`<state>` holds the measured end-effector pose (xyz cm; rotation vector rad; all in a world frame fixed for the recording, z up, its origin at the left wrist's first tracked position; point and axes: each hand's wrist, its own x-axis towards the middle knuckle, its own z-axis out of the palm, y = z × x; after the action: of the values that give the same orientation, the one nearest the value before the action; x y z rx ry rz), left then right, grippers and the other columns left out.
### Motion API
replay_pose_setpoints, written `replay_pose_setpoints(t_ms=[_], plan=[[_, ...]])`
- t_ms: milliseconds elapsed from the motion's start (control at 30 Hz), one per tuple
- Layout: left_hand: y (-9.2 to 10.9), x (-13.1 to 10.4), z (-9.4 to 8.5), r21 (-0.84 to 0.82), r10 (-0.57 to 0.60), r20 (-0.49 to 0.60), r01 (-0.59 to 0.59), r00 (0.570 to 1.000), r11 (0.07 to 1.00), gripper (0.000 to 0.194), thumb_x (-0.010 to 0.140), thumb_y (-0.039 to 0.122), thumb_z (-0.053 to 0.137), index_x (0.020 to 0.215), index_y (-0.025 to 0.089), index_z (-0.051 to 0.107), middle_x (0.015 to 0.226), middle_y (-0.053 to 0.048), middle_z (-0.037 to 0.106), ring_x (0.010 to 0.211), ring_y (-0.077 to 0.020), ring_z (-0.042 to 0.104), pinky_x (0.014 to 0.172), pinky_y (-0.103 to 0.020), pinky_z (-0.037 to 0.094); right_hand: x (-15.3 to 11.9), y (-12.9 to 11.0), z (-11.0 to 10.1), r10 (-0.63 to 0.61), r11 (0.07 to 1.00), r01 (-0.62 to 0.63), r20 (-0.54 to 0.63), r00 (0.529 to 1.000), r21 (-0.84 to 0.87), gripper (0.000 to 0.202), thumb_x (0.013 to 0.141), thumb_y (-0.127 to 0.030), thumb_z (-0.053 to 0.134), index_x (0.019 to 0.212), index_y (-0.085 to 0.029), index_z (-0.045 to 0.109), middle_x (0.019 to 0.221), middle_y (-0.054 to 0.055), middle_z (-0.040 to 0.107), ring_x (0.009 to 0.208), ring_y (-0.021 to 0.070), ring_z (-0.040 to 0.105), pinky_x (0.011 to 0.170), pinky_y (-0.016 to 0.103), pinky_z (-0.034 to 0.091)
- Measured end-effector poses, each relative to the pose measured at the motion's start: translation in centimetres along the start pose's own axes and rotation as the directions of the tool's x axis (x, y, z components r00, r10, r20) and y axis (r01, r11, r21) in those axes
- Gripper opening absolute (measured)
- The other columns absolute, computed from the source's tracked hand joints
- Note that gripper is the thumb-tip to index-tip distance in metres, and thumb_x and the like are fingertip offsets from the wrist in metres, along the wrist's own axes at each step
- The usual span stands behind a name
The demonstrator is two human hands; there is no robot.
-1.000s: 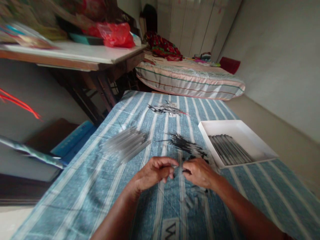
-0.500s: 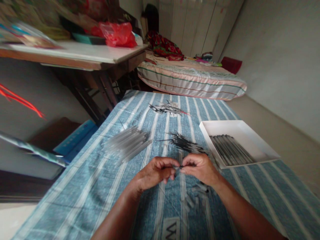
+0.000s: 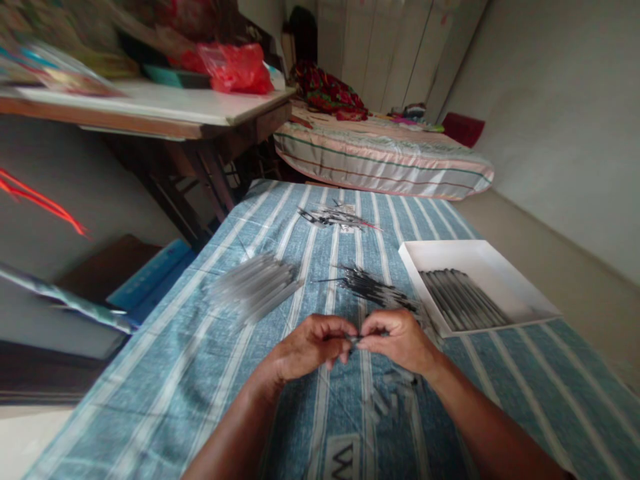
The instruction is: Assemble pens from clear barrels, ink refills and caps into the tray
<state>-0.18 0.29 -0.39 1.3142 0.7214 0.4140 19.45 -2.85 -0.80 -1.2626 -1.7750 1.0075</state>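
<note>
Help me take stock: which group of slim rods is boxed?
The dark row in the white box; the pale grey pile, black pile and far pile lie on striped cloth.

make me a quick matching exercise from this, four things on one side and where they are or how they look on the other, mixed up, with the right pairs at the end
Things
1. box
2. tubes
3. bag
4. sticks

Descriptions
A. red, on the white-topped table
B. black, in a loose pile just beyond the right hand
C. white, open on top
D. grey, lying side by side on the left part of the cloth

Right pairs: 1-C, 2-D, 3-A, 4-B
</note>
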Motion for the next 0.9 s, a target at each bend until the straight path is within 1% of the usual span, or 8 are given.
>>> replay_pose_setpoints(t_ms=[167, 400, 500, 567, 633, 767, 833, 900], plan=[[0.03, -0.15, 0.02, 0.055, -0.047, 0.008, 0.047, 0.999, 0.997, 0.022, 0.074, 0.027, 0.062, 0.090, 0.012, 0.063, 0.064, 0.001, 0.062, 0.049, -0.0067, 0.046, 0.047, -0.020, 0.037, -0.10, 0.15, 0.08, -0.011, 1.000, 0.011, 0.026, 1.000, -0.004, 0.005, 0.069, -0.018, 0.070, 0.066, -0.015, 0.066, 0.058, -0.003, 0.062, 0.055, 0.0090, 0.053, 0.052, 0.017, 0.040], [-0.16, -0.14, -0.06, 0.077, -0.049, 0.012, 0.047, 0.999, 0.996, 0.020, 0.074, 0.027, 0.061, 0.089, 0.012, 0.064, 0.064, 0.001, 0.062, 0.049, -0.0064, 0.047, 0.047, -0.019, 0.037, -0.21, 0.37, 0.38, 0.026, 1.000, -0.026, 0.033, 0.999, 0.017, 0.005, 0.067, -0.019, 0.071, 0.067, -0.016, 0.067, 0.060, -0.003, 0.064, 0.056, 0.0096, 0.054, 0.053, 0.018, 0.041], [-0.39, -0.10, -0.14, 0.084, -0.042, 0.008, 0.041, 0.999, 0.996, 0.021, 0.075, 0.026, 0.061, 0.089, 0.012, 0.064, 0.064, 0.001, 0.062, 0.050, -0.0066, 0.048, 0.047, -0.018, 0.037, -0.26, 0.48, 0.44, 0.043, 0.999, -0.044, 0.045, 0.998, 0.010, 0.008, 0.070, -0.022, 0.070, 0.073, -0.016, 0.069, 0.064, -0.002, 0.066, 0.058, 0.0103, 0.056, 0.055, 0.019, 0.042], [-0.43, -0.10, -0.14, 0.092, -0.042, 0.006, 0.041, 0.999, 0.995, 0.020, 0.075, 0.026, 0.060, 0.089, 0.012, 0.065, 0.064, 0.001, 0.062, 0.050, -0.0065, 0.047, 0.047, -0.018, 0.037, -0.31, 0.53, 0.46, 0.050, 0.999, -0.048, 0.069, 0.996, -0.023, 0.009, 0.072, -0.025, 0.068, 0.073, -0.016, 0.069, 0.059, -0.002, 0.063, 0.054, 0.0098, 0.054, 0.052, 0.018, 0.041], [-0.34, -0.11, -0.06, 0.106, -0.048, 0.004, 0.047, 0.999, 0.993, 0.018, 0.075, 0.024, 0.059, 0.087, 0.012, 0.065, 0.064, 0.001, 0.062, 0.050, -0.0064, 0.047, 0.047, -0.018, 0.037, -0.38, 0.58, 0.52, 0.064, 0.998, -0.061, 0.106, 0.992, -0.032, 0.015, 0.076, -0.028, 0.065, 0.068, -0.016, 0.068, 0.052, -0.003, 0.059, 0.049, 0.0091, 0.052, 0.048, 0.018, 0.039], [0.01, -0.13, 0.17, 0.132, -0.056, 0.014, 0.054, 0.998, 0.990, 0.015, 0.074, 0.021, 0.058, 0.083, 0.013, 0.066, 0.064, 0.002, 0.061, 0.052, -0.0073, 0.048, 0.047, -0.018, 0.037, -0.54, 0.66, 0.72, 0.131, 0.991, -0.132, 0.184, 0.974, -0.006, 0.029, 0.082, -0.034, 0.058, 0.060, -0.016, 0.061, 0.049, -0.003, 0.056, 0.042, 0.0074, 0.049, 0.042, 0.017, 0.036], [0.09, -0.12, 0.20, 0.142, -0.058, 0.017, 0.055, 0.998, 0.988, 0.015, 0.073, 0.020, 0.058, 0.082, 0.012, 0.066, 0.064, 0.001, 0.061, 0.053, -0.0078, 0.048, 0.048, -0.019, 0.037, -0.59, 0.69, 0.72, 0.149, 0.989, -0.146, 0.191, 0.970, -0.030, 0.036, 0.084, -0.037, 0.054, 0.055, -0.016, 0.056, 0.047, -0.003, 0.054, 0.040, 0.0066, 0.046, 0.041, 0.017, 0.034], [0.05, -0.09, 0.16, 0.141, -0.059, 0.002, 0.058, 0.998, 0.988, 0.015, 0.073, 0.021, 0.058, 0.083, 0.012, 0.066, 0.064, 0.001, 0.060, 0.052, -0.0079, 0.048, 0.048, -0.019, 0.037, -0.62, 0.71, 0.62, 0.151, 0.988, -0.153, 0.174, 0.973, -0.005, 0.035, 0.085, -0.038, 0.052, 0.059, -0.015, 0.057, 0.048, -0.003, 0.053, 0.041, 0.0069, 0.046, 0.042, 0.017, 0.034]])
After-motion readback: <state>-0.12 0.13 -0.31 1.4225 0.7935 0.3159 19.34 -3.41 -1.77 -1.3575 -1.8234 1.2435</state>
